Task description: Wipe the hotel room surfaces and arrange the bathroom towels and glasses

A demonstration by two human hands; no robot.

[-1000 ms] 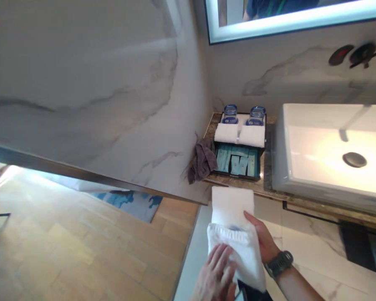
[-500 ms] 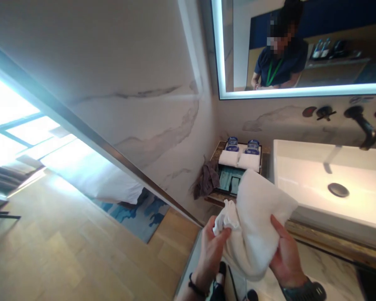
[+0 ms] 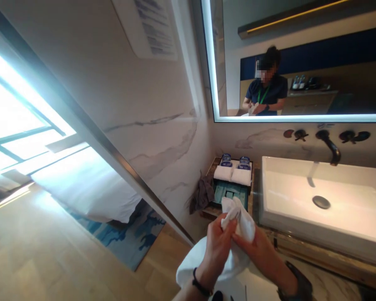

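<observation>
1. Cloth (image 3: 246, 223): white, up in front of the body, short of the counter edge. Upper end crumpled between both hands; rest hanging loose below, spread out past the left wrist.
2. Left hand (image 3: 217, 242): fingers closed, pinching the crumpled end from the left. Dark band on wrist.
3. Right hand (image 3: 253, 246): fingers closed on the same end from the right, thumb close to the left one. Dark watch on wrist.
4. Tray (image 3: 251, 180): on the counter, beyond the hands. Two white rolls (image 3: 232, 174) side by side in it, two blue-marked glasses (image 3: 235, 162) behind them. Teal packets (image 3: 222, 193) in front, partly hidden by the raised end.
5. Rag (image 3: 204, 193): grey-purple, rumpled, left of the tray, by the marble wall (image 3: 163, 154).
6. Sink (image 3: 288, 188): white, right of the tray. Black spout (image 3: 332, 150) on the wall above it.
7. Mirror (image 3: 316, 96): lit edge, above the counter. Reflected in it: person in dark top, green lanyard.
8. Far left, past the wall edge: white bed (image 3: 90, 184), blue rug (image 3: 128, 246), wood floor (image 3: 65, 255).
</observation>
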